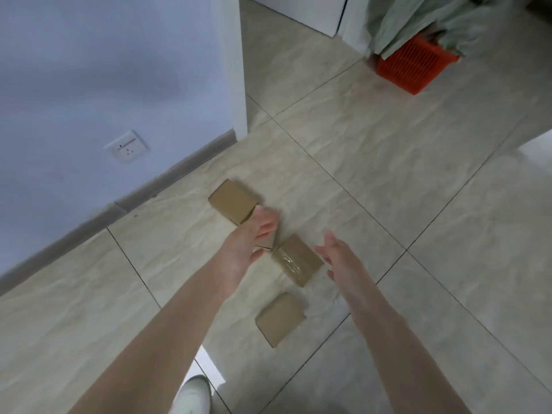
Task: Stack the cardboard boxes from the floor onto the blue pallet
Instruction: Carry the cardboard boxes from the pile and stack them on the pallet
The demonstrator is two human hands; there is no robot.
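— Boxes: where are they?
— On the tiled floor [388, 174], near its wall edge: far box [233, 201], taped box [298, 259], near box [280, 319].
— Hands?
— Left hand [254, 237] hovers over a part-hidden box [267, 242], fingers loosely bent, holding nothing. Right hand [337, 258] is spread and empty, just beside the taped box.

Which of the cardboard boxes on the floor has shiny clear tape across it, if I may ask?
The middle box, between the left hand and right hand; the farthest box and nearest box show plain brown tops.
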